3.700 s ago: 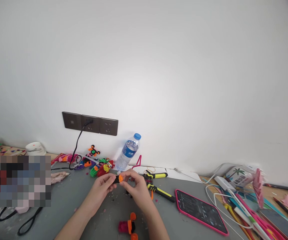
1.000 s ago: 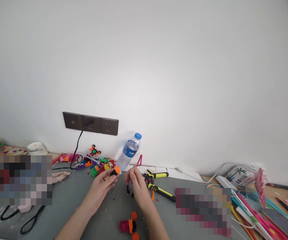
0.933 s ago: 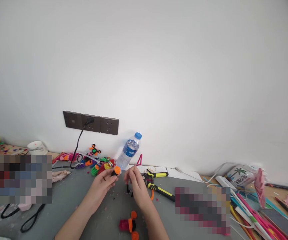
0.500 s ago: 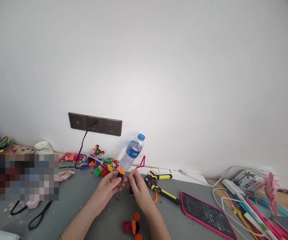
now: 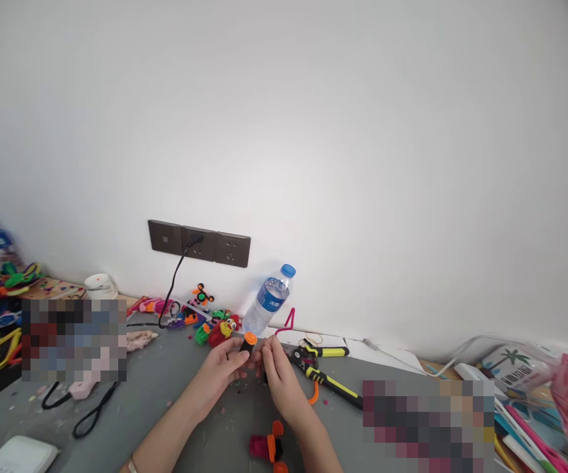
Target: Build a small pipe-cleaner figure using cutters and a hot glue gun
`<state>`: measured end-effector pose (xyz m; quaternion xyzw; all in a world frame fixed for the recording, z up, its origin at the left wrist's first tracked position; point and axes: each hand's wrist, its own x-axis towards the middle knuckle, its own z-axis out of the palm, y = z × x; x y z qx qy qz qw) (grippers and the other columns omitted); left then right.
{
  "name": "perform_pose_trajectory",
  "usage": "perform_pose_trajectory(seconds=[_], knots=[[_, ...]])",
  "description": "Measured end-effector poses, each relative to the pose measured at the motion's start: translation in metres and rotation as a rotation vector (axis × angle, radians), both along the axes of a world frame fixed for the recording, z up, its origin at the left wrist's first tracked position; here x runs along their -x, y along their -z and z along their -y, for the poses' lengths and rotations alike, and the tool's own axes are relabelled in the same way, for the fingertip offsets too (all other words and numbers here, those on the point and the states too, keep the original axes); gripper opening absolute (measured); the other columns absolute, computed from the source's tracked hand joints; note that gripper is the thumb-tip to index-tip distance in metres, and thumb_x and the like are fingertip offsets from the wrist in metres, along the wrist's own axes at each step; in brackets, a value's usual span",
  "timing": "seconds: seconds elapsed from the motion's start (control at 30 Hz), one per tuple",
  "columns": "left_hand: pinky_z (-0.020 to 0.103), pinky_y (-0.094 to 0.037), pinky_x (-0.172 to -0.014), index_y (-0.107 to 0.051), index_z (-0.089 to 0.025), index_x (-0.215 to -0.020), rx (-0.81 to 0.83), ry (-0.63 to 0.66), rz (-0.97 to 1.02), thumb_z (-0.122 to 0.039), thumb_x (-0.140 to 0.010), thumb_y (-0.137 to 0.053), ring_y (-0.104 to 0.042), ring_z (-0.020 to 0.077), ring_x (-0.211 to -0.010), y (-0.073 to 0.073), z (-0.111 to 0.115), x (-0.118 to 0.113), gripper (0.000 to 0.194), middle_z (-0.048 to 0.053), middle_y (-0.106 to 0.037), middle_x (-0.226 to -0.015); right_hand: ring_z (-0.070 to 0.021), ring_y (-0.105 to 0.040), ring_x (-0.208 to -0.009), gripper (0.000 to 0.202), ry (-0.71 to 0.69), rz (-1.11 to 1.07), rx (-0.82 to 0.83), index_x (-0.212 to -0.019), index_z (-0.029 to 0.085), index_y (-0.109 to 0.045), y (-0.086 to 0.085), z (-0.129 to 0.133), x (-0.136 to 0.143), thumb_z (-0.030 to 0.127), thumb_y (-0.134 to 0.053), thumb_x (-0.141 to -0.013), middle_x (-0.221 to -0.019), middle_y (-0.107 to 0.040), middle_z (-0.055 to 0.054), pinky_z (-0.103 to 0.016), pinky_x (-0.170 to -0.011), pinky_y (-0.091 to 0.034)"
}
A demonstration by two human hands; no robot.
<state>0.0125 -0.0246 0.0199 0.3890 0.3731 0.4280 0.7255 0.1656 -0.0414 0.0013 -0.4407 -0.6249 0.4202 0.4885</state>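
Note:
My left hand (image 5: 225,365) grips a small black piece with an orange disc-shaped top (image 5: 249,339) between thumb and fingers. Beside it, almost touching, my right hand (image 5: 278,373) has its fingers pinched together. A bit of something dark shows below those fingers, but most of it is hidden. Between my forearms, a small magenta, black and orange fuzzy craft piece (image 5: 262,447) lies on the grey table mat (image 5: 205,440). Yellow-and-black handled pliers (image 5: 327,374) lie just right of my right hand, near a bent orange strip (image 5: 314,394).
Behind my hands a water bottle (image 5: 270,299) leans near the wall. Colourful fuzzy figures (image 5: 222,330) sit left of it. A black cord runs from the wall sockets (image 5: 199,243). At right are a plastic packet (image 5: 515,366) and a white cable; a white box (image 5: 20,455) is front left.
The view has turned slightly left, so everything sits further right in the picture. Both hands keep nearly the same pose, the left still on the black and orange piece.

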Motion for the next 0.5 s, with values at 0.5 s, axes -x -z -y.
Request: perform_pose_trajectory(seconds=[0.5], knots=[[0.029, -0.048, -0.074, -0.068, -0.019, -0.096, 0.012, -0.063, -0.054, -0.039, -0.064, -0.081, -0.065, 0.022, -0.088, -0.0027, -0.0004, 0.0016, 0.039, 0.009, -0.073, -0.096, -0.0145, -0.047, -0.064, 0.026, 0.076, 0.038, -0.088, -0.08, 0.021, -0.054, -0.007, -0.005, -0.004, 0.04, -0.045, -0.094, -0.076, -0.055, -0.001, -0.025, -0.058, -0.037]])
